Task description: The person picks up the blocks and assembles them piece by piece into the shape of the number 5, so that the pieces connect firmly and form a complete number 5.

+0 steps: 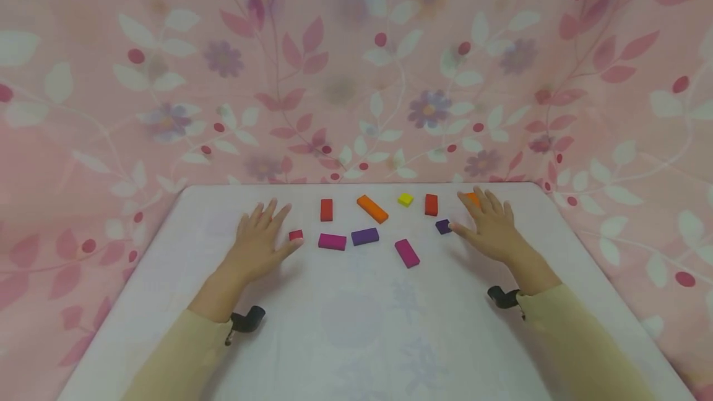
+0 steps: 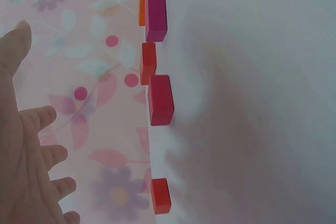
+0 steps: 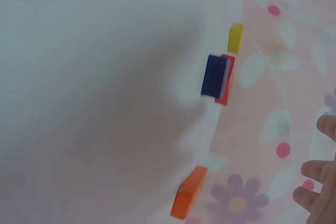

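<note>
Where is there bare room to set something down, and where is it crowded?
The largest patch is the near tabletop, bordered by left sleeve, right sleeve and nearer magenta block. A smaller gap separates that block from the dark block. Crowded: the farther magenta block, close beside the purple block.

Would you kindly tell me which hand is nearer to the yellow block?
The right hand. It is to the right of the yellow block, past a red block, while the left hand is farther off to the left, past the long orange block.
</note>
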The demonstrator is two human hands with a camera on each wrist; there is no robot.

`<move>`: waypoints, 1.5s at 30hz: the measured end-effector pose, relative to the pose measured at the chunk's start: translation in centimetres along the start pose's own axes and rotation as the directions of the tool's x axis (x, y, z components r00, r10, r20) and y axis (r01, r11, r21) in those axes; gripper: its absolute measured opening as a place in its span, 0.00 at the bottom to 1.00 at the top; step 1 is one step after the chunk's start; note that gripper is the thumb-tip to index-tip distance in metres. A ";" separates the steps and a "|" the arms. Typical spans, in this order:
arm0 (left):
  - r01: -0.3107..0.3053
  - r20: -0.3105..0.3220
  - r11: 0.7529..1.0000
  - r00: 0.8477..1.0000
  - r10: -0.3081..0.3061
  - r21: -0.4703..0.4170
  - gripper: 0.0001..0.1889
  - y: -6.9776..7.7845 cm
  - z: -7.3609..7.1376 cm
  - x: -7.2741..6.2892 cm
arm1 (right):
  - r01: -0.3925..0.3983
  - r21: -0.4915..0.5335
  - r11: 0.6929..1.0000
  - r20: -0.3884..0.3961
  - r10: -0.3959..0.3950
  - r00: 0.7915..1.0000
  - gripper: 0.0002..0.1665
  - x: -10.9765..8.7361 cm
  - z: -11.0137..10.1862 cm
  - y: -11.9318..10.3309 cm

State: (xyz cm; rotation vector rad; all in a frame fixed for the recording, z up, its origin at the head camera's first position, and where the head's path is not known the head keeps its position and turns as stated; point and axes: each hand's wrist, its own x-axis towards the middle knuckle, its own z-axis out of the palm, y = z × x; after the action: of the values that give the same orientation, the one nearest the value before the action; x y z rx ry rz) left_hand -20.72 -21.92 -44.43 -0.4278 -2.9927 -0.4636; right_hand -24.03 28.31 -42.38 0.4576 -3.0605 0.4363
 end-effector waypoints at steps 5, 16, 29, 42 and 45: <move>-0.017 0.007 0.998 1.000 0.018 -0.057 0.46 0.5 0.1 0.6 | 0.041 0.005 0.999 -0.031 -0.041 0.999 0.49 0.9 0.5 -1.0; -0.036 -0.013 0.988 0.999 0.034 -0.149 0.44 1.5 1.1 2.5 | 0.084 0.065 0.994 -0.032 -0.082 0.996 0.47 2.7 1.2 -4.1; -0.010 -0.008 0.963 1.000 0.008 -0.270 0.40 3.0 2.4 5.1 | 0.100 0.213 0.972 -0.055 -0.090 0.994 0.35 5.0 3.0 -7.3; 0.045 0.060 0.956 0.998 -0.029 -0.290 0.36 3.3 4.0 7.7 | -0.005 0.251 0.968 0.028 -0.002 1.000 0.24 7.9 4.1 -9.9; 0.073 0.082 0.954 0.995 -0.051 -0.292 0.36 3.2 4.4 8.1 | -0.023 0.276 0.961 0.044 0.011 0.999 0.24 8.5 4.5 -10.2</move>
State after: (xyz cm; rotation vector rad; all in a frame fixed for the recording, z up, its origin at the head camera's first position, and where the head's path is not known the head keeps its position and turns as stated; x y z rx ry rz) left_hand -27.73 -15.53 -46.71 -0.3795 -3.0206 -0.9268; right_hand -29.08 15.27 -43.50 0.4524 -3.0558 0.8733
